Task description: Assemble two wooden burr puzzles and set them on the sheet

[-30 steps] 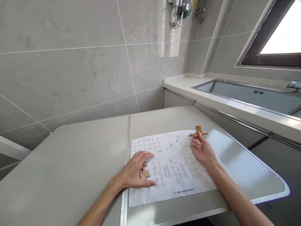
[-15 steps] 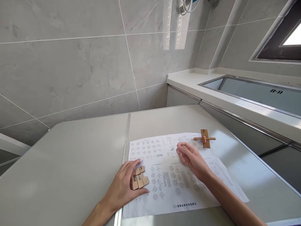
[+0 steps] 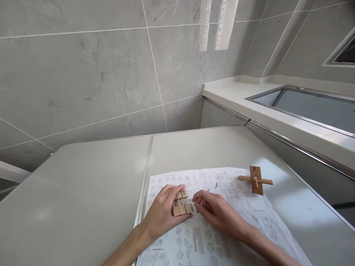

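Observation:
My left hand lies on a printed instruction sheet and curls round a small bundle of notched wooden puzzle pieces, one marked with a number. From the right, my right hand comes up to the same bundle, its fingertips bent and touching the bundle's right end. Another wooden piece, a flat block crossed by a thin stick, lies apart at the sheet's far right corner.
The sheet lies on a grey table with a metal seam down its middle. A tiled wall rises behind. To the right runs a white counter with a steel sink.
My right hand has left the crossed wooden piece and moved left to the bundle. My left hand lifted its fingers off the bundle and now grips it. The camera tilted down.

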`<state>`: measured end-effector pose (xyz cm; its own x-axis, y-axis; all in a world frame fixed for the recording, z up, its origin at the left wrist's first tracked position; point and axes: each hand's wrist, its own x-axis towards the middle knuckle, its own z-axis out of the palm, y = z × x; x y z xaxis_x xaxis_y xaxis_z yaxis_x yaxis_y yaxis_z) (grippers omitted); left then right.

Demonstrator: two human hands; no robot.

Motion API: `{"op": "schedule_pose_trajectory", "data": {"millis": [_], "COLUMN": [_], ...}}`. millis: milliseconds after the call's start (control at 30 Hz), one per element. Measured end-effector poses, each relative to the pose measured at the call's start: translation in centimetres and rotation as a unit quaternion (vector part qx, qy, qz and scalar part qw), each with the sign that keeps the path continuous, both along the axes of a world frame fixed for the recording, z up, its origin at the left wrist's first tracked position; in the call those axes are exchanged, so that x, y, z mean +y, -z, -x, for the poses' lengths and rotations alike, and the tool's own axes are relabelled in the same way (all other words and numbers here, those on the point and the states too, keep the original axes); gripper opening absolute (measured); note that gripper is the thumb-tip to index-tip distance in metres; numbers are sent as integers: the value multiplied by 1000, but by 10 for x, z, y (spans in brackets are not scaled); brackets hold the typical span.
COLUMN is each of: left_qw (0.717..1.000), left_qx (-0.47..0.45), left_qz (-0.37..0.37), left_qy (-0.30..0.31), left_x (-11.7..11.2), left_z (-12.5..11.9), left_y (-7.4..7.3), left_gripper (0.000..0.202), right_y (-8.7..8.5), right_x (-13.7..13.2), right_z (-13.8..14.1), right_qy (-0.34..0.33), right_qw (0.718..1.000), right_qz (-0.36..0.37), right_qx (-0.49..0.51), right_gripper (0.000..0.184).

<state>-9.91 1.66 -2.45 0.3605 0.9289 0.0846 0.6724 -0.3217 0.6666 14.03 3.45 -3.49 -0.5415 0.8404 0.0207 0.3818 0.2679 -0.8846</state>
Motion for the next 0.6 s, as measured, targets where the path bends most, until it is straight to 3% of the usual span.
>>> {"op": "schedule_pose_trajectory", "data": {"millis": [200, 300, 400, 500, 600], "left_qw": [1000, 999, 998, 996, 983], "left_qx": [8, 46, 63, 20, -68], "left_qz": [-10, -15, 17, 84, 163], "left_qy": [4, -19, -17, -29, -56], "left_x": [17, 16, 12, 9, 7], "left_z": [-5, 3, 11, 16, 19], "left_y": [1, -3, -6, -8, -8], "left_gripper": [93, 78, 67, 75, 83], "right_y": [23, 28, 28, 27, 27], "right_x": [-6, -10, -10, -9, -10], "right_z": [1, 5, 9, 10, 5], "right_qy": [20, 21, 28, 35, 46], "right_qw": [993, 982, 969, 971, 985], "right_qz": [-109, -172, -226, -225, -161], "right_qx": [-47, -75, -95, -79, -31], "right_gripper": [19, 24, 13, 13, 15]}}
